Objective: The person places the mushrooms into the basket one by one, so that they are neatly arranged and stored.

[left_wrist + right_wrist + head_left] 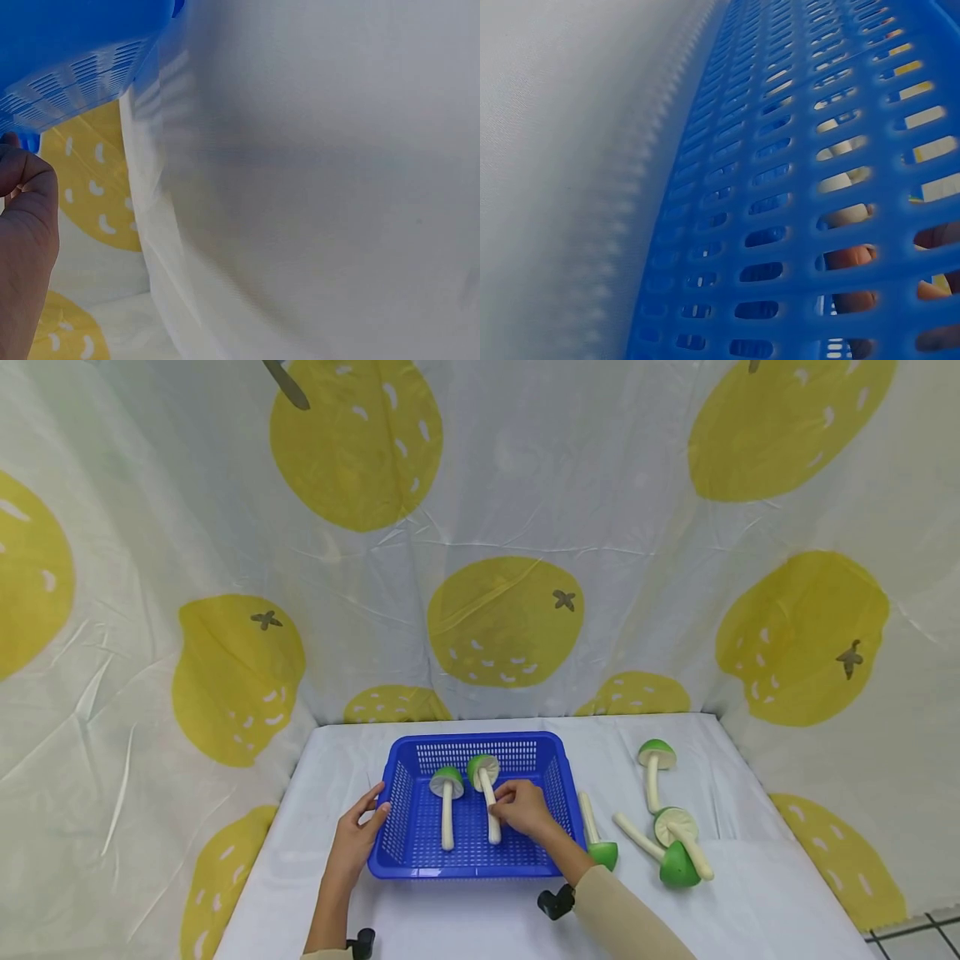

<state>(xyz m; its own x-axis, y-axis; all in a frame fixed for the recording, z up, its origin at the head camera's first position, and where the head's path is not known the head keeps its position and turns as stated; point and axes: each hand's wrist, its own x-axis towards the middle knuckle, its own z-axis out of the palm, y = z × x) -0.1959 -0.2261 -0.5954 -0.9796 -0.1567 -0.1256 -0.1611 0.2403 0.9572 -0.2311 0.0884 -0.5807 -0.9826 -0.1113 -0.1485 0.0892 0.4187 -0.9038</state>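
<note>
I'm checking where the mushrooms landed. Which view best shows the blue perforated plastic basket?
The head view: the whole blue perforated plastic basket shows, two mushrooms inside. The left wrist view catches only a corner; the right wrist view only its slotted wall.

Bright, even, nearly shadowless light; the head view bows at its edges, both wrist views are blurred.

A white tabletop carries four green-capped mushrooms outside the basket, to its right: one just beside the basket's wall, one farther back, and two crossing each other near the front. A curtain printed with yellow fruit hangs behind and at both sides.
</note>
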